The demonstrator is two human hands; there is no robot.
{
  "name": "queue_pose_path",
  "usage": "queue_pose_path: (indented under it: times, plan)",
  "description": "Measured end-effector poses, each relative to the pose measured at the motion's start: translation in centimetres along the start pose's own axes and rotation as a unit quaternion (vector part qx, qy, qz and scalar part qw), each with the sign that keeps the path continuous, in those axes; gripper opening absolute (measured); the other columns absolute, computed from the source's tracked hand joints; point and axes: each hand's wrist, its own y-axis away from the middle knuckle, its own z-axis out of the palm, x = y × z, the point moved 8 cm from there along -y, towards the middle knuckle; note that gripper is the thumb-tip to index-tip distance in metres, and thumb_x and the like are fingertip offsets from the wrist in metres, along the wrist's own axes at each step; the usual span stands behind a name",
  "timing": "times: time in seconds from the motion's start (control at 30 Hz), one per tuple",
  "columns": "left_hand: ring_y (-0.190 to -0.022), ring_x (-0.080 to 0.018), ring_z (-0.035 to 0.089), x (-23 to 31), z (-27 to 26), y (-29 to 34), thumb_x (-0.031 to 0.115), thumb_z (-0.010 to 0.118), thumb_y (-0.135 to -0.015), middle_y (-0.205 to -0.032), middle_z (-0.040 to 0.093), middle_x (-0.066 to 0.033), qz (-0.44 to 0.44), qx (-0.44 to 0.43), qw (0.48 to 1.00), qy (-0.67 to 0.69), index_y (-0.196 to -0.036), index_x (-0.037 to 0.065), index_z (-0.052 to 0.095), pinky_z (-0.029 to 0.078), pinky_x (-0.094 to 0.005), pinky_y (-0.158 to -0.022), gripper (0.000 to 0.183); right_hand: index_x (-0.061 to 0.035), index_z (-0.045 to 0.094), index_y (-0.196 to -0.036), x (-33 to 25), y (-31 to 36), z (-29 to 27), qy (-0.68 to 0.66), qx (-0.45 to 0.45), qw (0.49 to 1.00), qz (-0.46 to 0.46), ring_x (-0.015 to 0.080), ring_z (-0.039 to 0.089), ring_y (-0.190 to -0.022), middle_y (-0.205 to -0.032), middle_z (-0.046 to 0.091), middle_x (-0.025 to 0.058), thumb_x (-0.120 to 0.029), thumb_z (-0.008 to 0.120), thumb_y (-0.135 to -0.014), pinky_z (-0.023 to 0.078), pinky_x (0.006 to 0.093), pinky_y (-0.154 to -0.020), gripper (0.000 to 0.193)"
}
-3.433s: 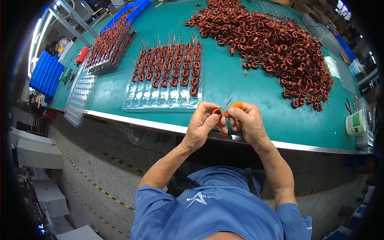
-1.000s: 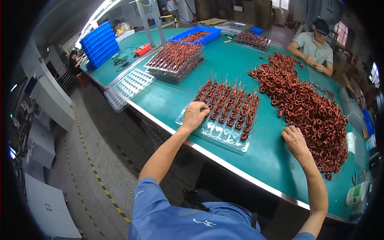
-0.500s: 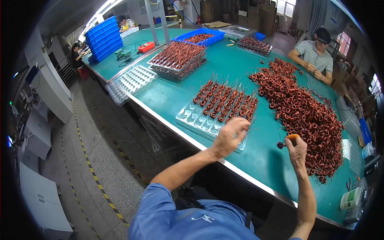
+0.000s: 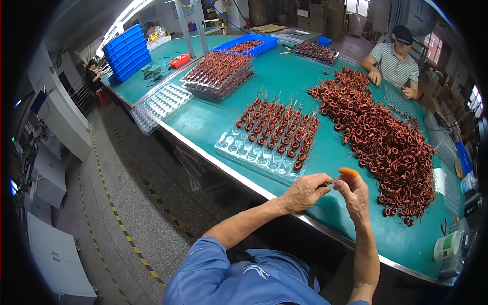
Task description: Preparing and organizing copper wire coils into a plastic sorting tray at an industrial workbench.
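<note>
Green worktop (image 4: 376, 249) before me. Near edge: left hand (image 4: 306, 193) and right hand (image 4: 354, 197) nearly meeting, fingers bent, thumbs toward fingertips; whether either grips anything, I cannot tell, detail too small. Orange cover (image 4: 348, 173) on a right-hand finger. Just beyond left hand: clear tray (image 4: 241, 147), red coils (image 4: 279, 127) seated in rows. To its right, loose coil pile (image 4: 381, 147). Farther: stacked trays (image 4: 221, 92), co-worker (image 4: 399, 66) in stripes, blue bin (image 4: 267, 47).

No lettering is reading clearly. A white pointed logo (image 4: 255, 271) is showing on the chest of the blue fabric shirt (image 4: 211, 277), and a green-and-white printed label (image 4: 447, 246) is covering the white round tub (image 4: 458, 238) at the tabletop's (image 4: 401, 249) right end.
</note>
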Motion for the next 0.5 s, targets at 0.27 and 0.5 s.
queue_pose_path:
  times: [0.27,0.5]
  plan:
    - [-0.062,-0.0109,0.058,-1.5,3.5,1.7,0.025,0.047,-0.101,-0.084,0.059,-0.0043,-0.276,-0.104,0.820,0.491,-0.114,0.004,0.053,0.049,-0.0223,-0.054,0.025,0.0031,0.066,-0.096,0.4,0.8,0.0,-0.001,-0.014,0.999,0.030,0.0105,0.060,-0.067,-0.077,0.067,0.0068,-0.017,0.061,-0.093,0.048,0.0235,-0.059,0.021]
    - [-0.062,-0.0115,0.056,-3.3,4.3,1.1,0.021,0.047,-0.100,-0.077,0.056,-0.0029,-0.303,-0.057,0.797,0.519,-0.104,0.003,0.057,0.045,-0.0241,-0.053,0.021,0.0006,0.058,-0.074,-8.0,4.8,4.5,0.508,0.080,0.747,-0.421,0.0293,0.057,-0.067,-0.079,0.059,0.0120,-0.004,0.069,-0.078,0.044,0.0382,-0.058,0.012]
